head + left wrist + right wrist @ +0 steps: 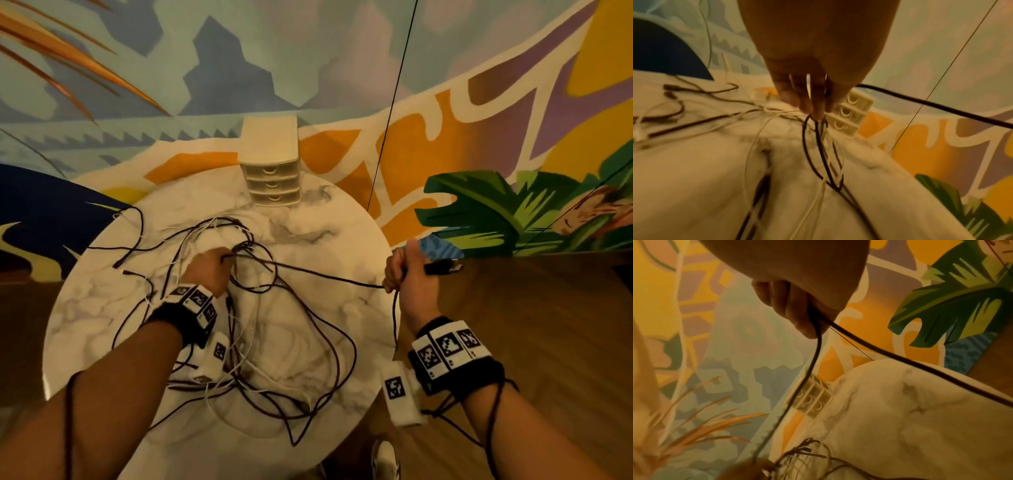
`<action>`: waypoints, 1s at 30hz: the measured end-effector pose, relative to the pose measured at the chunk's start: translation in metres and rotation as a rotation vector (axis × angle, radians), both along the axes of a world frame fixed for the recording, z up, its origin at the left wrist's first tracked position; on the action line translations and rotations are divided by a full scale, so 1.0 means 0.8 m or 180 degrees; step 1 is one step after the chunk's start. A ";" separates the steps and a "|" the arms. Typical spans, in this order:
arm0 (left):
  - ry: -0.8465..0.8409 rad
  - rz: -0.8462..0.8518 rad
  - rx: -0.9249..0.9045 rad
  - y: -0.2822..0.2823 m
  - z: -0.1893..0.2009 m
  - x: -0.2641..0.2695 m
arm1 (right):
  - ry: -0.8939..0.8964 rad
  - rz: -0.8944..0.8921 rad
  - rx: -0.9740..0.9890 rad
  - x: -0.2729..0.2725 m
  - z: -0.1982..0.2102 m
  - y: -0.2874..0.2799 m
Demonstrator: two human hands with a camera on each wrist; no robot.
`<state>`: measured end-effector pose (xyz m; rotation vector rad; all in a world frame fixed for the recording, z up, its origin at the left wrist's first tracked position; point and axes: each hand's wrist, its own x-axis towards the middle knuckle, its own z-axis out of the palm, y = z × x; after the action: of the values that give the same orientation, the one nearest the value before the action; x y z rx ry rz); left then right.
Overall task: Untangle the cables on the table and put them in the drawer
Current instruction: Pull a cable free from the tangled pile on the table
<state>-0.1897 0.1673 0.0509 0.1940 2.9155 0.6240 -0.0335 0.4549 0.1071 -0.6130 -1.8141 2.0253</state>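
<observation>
A tangle of dark and white cables [270, 346] sprawls over the round marble table [342, 212]. My left hand [212, 267] grips a bunch of the tangled cables at the table's middle; in the left wrist view its fingers [813, 104] pinch dark and white strands [818, 146]. My right hand [400, 270] is curled round one black cable [325, 274], pulled taut from the tangle past the table's right edge, its plug [442, 266] sticking out beyond the fist. In the right wrist view the right hand's fingers [797, 313] wrap that black cable [900, 358]. A small cream drawer unit [270, 164] stands at the table's far edge, drawers closed.
A colourful mural wall [479, 120] rises behind the table. Wooden floor [548, 325] lies to the right. A thin black line [394, 102] hangs down the wall near the drawer unit. A shoe [385, 459] shows below the table's near edge.
</observation>
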 end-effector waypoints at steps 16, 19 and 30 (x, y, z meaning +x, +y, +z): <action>0.1026 -0.0898 -0.0200 0.058 0.097 0.051 | -0.0929 0.1922 0.0961 -0.029 0.023 -0.081; 0.1320 -0.1369 -0.0673 0.072 0.093 0.080 | -0.1281 0.2324 0.1472 -0.051 0.032 -0.106; 0.1057 -0.1414 -0.0813 0.066 0.065 0.087 | -0.1292 0.2637 0.2004 -0.058 0.025 -0.116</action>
<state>-0.1204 0.2201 0.1032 0.9586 3.0553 0.1569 -0.0802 0.3620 0.1273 -0.0606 -3.1453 1.5899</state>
